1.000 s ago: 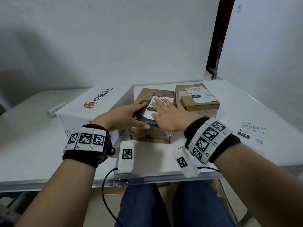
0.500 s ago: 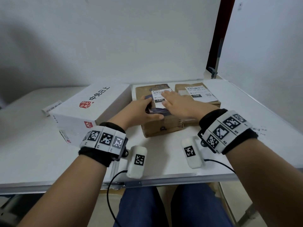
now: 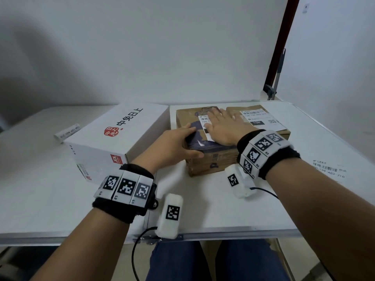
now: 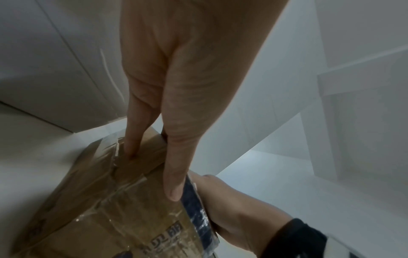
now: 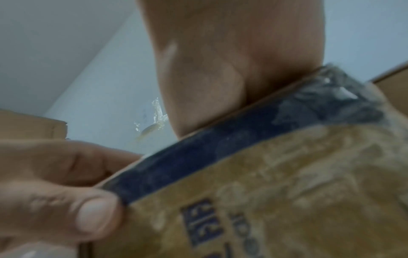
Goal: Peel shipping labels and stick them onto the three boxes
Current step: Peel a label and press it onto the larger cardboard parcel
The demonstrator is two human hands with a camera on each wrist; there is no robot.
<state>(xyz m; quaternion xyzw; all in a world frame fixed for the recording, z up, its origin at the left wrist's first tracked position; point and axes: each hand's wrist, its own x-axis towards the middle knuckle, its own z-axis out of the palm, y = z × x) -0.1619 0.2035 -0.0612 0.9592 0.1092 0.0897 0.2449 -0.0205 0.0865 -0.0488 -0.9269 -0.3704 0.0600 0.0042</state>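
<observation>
Three boxes stand on the white table [image 3: 50, 189]: a large white box [image 3: 117, 134] at left, a taped brown box [image 3: 211, 161] in the middle and a second brown box [image 3: 284, 132] at right that carries a stuck label [image 3: 256, 118]. My left hand [image 3: 182, 142] grips the middle box's near left corner, thumb [image 4: 176, 165] along the front edge. My right hand [image 3: 221, 126] lies flat on top, pressing a white shipping label [image 3: 205, 120] that it half covers. The right wrist view shows the box front [image 5: 287, 192] close and blurred.
A loose label sheet [image 3: 328, 171] lies on the table at the right, near my right forearm. A small rolled label strip [image 3: 68, 132] lies behind the white box at far left. The wall is close behind the boxes. Bare table lies in front.
The middle brown box has slid away from me and now sits against the labelled brown box. Both hands went forward with it, the right palm staying on the label.
</observation>
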